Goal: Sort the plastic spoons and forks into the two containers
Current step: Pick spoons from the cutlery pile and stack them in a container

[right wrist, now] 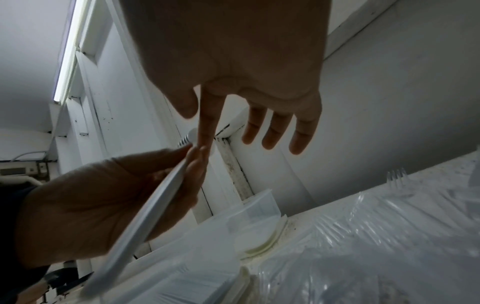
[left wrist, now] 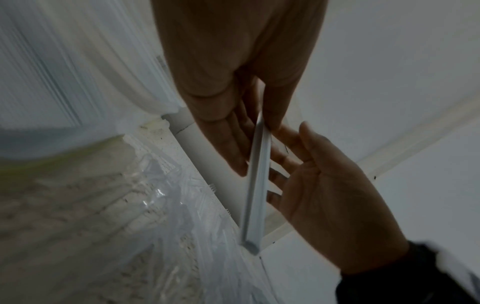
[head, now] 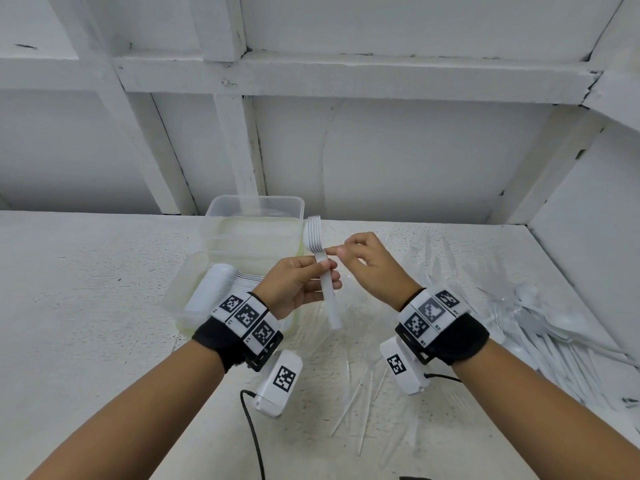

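Left hand (head: 297, 285) grips a nested stack of white plastic forks (head: 322, 268) by the handles, tines up. Right hand (head: 372, 268), fingers loosely curled, touches the stack's neck with thumb and forefinger; whether it pinches, cannot tell

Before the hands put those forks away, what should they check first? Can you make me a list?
1. Left hand has a firm hold on the stack of forks: ok, its fingers curl round the handles.
2. Forks lined up neatly: ok, the tines sit nested together at the top.
3. Right hand free to help: ok, only its fingertip touches the stack near the neck.
4. Near container is the right one: cannot tell, it holds a white stack, but its shape is hidden behind the left wrist.
5. Far container has room: ok, it looks see-through and mostly unfilled.
6. More left to sort: ok, a loose pile lies on the right of the table.
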A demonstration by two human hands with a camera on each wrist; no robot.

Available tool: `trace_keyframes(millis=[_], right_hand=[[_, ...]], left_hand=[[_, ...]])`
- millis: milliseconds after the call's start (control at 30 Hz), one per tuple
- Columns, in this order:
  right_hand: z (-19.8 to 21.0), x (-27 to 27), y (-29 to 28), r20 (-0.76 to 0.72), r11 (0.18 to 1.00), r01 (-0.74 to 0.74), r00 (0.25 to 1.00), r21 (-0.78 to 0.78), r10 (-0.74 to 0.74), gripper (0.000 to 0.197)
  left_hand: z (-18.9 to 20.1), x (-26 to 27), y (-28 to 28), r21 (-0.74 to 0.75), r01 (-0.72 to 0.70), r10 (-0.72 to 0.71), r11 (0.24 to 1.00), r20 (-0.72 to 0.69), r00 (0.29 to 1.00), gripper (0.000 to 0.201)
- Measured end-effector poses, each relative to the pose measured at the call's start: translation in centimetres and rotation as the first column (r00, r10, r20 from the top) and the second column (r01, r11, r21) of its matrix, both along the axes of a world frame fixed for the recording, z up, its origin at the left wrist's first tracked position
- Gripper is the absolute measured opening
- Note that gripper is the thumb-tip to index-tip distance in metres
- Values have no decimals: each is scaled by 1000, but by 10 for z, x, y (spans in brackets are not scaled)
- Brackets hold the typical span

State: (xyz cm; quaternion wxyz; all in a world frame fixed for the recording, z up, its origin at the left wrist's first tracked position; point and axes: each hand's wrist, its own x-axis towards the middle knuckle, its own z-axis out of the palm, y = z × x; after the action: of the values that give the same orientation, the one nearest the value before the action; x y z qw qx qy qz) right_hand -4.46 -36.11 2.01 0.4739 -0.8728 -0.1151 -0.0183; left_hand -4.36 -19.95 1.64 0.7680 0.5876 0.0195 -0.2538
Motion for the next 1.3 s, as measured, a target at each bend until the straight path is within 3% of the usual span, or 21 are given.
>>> trace_keyframes(millis=[133,200,333,500,600,700,767,833,900,1000,1167,1300], right_hand=[[11,1,-3,24,998,53,998,22,-53,15],[16,2,1,-38,997,47,998,68,-44,11],[17,-1,20,-157,998,-63,986,7,63,15],[19,-9,48,-276,985,-167,946,31,169,22],[24,-10,52,-143,997,-43,989,-62,34,36],[28,-1,46,172,983,103,982,-149,-77,20],[32,5,45,374,962,70,927,-263,35,29],[31,11,46,467,881,0,848,-473,251,49],[33,12,55,345,747,-104,839,-657,420,56],[27,13,70,133,590,-228,853,-774,504,55],[14,11,86,120,647,-267,864,-714,489,39],[5,11,97,83,730,-301,895,-614,439,34]], left_hand=[[6,1,13,144,-7,-3,990,72,997,14],[9,3,21,95,-71,63,993,86,994,14],[15,0,29,-30,-181,183,983,94,979,18],[14,-5,34,-71,-195,201,978,88,976,18],[16,-2,44,-56,-194,199,979,91,976,16],[25,4,62,167,-81,62,983,117,991,18],[31,10,76,407,39,-95,913,117,989,20],[38,16,85,627,126,-266,769,136,954,22],[44,19,90,781,150,-420,606,154,894,22],[50,23,96,840,203,-529,504,114,841,21],[47,30,110,872,242,-567,425,48,822,27],[47,36,127,870,214,-560,443,83,824,14]])
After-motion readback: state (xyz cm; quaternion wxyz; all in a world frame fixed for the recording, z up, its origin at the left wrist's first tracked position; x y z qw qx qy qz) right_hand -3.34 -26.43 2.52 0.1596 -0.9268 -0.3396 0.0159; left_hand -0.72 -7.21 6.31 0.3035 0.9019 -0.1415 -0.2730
